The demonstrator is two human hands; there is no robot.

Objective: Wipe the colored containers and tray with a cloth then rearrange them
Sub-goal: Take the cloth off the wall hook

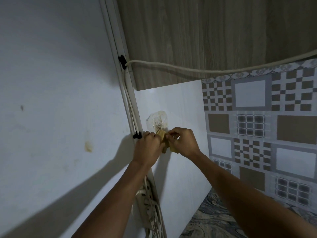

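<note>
Head view: a yellow cloth (164, 140) is held up against a white wall tile (180, 134), just below a clear adhesive hook (157, 121). It is pinched at its top edge by the right hand (184, 142) and gripped in the closed fingers of the left hand (147, 148). A white cable (188, 70) is draped above; a power strip (145, 206) is seen below.

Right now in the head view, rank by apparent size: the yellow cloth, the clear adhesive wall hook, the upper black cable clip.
1. Clear adhesive wall hook
2. Yellow cloth, partly hidden by both hands, so unsure against the hook
3. Upper black cable clip
</note>
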